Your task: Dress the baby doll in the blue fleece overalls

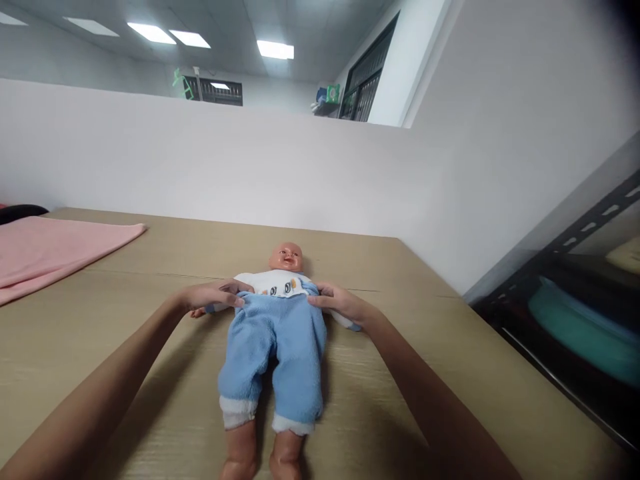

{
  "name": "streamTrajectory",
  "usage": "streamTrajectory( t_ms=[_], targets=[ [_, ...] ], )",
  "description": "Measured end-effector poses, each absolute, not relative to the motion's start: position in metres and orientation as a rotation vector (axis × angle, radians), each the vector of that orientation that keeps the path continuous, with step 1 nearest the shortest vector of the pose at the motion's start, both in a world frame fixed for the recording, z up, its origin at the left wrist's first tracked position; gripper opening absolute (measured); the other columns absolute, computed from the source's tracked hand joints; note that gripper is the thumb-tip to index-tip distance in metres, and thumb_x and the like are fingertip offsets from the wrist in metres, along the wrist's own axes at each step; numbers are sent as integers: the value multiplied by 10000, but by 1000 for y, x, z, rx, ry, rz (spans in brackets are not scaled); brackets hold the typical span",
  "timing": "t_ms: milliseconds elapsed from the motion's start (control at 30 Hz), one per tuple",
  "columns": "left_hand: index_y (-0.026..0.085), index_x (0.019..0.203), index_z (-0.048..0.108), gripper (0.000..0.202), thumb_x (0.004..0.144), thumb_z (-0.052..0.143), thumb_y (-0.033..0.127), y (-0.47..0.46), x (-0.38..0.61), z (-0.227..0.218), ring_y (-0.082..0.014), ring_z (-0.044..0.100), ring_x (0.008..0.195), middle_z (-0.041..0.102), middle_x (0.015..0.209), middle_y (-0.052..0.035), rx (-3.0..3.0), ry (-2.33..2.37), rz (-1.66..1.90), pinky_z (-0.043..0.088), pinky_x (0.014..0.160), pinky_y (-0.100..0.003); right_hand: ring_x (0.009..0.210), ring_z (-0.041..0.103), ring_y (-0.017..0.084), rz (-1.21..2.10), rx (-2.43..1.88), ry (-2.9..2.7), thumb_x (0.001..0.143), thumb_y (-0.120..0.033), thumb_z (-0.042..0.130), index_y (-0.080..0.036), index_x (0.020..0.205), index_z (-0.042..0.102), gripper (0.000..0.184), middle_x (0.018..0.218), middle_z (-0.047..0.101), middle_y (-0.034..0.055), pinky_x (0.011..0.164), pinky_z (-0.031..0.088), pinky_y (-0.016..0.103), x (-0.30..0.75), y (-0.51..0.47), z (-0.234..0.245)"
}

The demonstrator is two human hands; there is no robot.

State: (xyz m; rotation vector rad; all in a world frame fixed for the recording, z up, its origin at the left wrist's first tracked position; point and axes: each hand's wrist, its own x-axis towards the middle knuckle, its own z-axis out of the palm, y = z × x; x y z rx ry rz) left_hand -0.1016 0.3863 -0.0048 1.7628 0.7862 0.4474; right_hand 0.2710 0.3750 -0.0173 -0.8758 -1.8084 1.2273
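A baby doll [287, 257] lies on its back on the wooden table [165, 373], head away from me and feet towards me. It wears a white top [275, 283] with a printed face and blue fleece trousers [280, 327] with white cuffs. At the waistband's left side, my left hand [217, 295] is closed, pinching the cloth between thumb and fingers. My right hand [340, 300] pinches the waistband on the opposite side. The waistband reaches up over the lower part of the top. Some fingertips of both hands are hidden behind the cloth.
A pink cloth [65, 250] is spread on the table at the far left. Behind the table runs a low white wall [225, 167]. To the right, below table level, a black metal shelf [560, 247] holds a teal item [580, 327].
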Motion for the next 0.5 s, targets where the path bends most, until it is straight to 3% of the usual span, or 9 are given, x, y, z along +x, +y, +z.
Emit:
streamTrajectory(
  t_ms=[67, 133, 200, 333, 400, 500],
  targets=[
    [270, 1075, 875, 426, 835, 882, 622, 390, -94, -10, -329, 728, 1012, 790, 1054, -85, 1701, 773, 562, 615, 924, -415, 1203, 764, 334, 1492, -818, -1775, 816, -639, 946, -252, 1278, 842, 612, 1278, 846, 65, 1075, 615, 498, 264, 381, -16],
    [276, 1193, 846, 472, 871, 884, 619, 388, -85, -22, -355, 726, 1165, 803, 1189, -95, 1572, 802, 727, 601, 1053, -467, 1328, 722, 351, 1541, -829, -1708, 799, -648, 957, -279, 1366, 805, 694, 1399, 808, 65, 1176, 562, 532, 258, 384, -23],
    [256, 1248, 806, 534, 894, 864, 651, 384, -76, -37, -348, 727, 1174, 801, 1221, -102, 1468, 828, 838, 604, 1050, -472, 1355, 708, 366, 1423, -927, -1698, 809, -684, 935, -291, 1344, 811, 676, 1411, 802, 65, 1218, 531, 570, 255, 383, -36],
    [214, 1233, 764, 525, 958, 801, 660, 372, -68, -69, -283, 715, 1076, 785, 1183, -81, 1494, 981, 976, 593, 955, -379, 1288, 726, 418, 1198, -1105, -1692, 841, -774, 862, -275, 1170, 868, 599, 1296, 837, 96, 1274, 460, 648, 262, 368, -65],
    [218, 1244, 763, 522, 970, 778, 662, 367, -71, -83, -306, 710, 1150, 785, 1225, -85, 1512, 1050, 1023, 578, 1017, -398, 1284, 721, 442, 1196, -1128, -1638, 839, -802, 846, -271, 1083, 884, 585, 1247, 846, 113, 1293, 440, 644, 267, 357, -78],
    [262, 1286, 785, 520, 942, 791, 652, 360, -79, -96, -382, 641, 1393, 772, 1392, -93, 1492, 1137, 1017, 469, 1240, -490, 1406, 653, 451, 1281, -1143, -1373, 748, -760, 941, -273, 1047, 881, 575, 1286, 835, 118, 1345, 395, 555, 270, 342, -92]
  ],
)
